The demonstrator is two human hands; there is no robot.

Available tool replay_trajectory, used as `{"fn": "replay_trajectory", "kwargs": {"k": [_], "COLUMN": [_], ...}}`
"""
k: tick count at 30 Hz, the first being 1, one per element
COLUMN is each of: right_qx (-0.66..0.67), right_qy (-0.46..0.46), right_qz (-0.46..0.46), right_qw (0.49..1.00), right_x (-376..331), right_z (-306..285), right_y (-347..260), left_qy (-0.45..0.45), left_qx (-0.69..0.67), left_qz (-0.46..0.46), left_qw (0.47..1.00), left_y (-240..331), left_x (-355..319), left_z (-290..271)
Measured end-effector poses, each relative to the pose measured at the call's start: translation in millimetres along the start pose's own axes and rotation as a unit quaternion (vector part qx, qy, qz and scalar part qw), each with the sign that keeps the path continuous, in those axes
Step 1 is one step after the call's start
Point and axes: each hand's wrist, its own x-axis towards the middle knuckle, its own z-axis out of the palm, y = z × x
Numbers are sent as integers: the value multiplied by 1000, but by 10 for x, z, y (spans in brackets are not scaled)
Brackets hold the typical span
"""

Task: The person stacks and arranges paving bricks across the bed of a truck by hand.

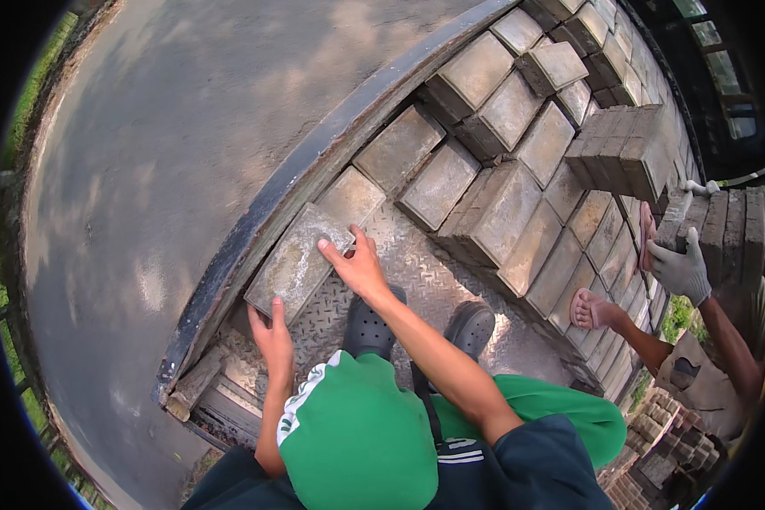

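A grey concrete paving block (pixel 293 259) lies flat along the inner side of a truck bed, between my two hands. My left hand (pixel 274 340) grips its near end, thumb on top and fingers at the edge. At its far right corner is my right hand (pixel 359 265), thumb pressed on the top face and fingers bent over the side. What lies under the block is hidden. Just beyond it, another paver (pixel 351 197) touches or nearly touches its far end; more pavers (pixel 399 149) continue along the side wall.
Stepped stacks of pavers (pixel 506 208) fill the right of the bed. The truck's side wall (pixel 314 136) curves along the left, with road (pixel 161 170) beyond. My dark clogs stand on patterned metal floor (pixel 416 246). At right, a co-worker's gloved hands (pixel 687 268) hold several pavers.
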Motion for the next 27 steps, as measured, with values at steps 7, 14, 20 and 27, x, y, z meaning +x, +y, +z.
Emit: {"fn": "replay_trajectory", "kwargs": {"k": [7, 14, 20, 27], "right_qx": [313, 327, 264, 386], "right_qy": [-5, 41, 126, 152], "right_qz": [63, 36, -9, -96], "right_qw": [948, 944, 956, 905], "right_x": [26, -270, -420, -679], "right_z": [12, -40, -304, -1256], "right_y": [22, -164, -167, -528], "left_qy": [90, 67, -40, -220], "left_qx": [-49, 2, -83, -222], "left_qz": [-76, -100, -120, -171], "left_qw": [992, 993, 989, 935], "left_y": [151, 300, 319, 185], "left_x": [106, 14, -91, -101], "left_z": [243, 233, 347, 746]}}
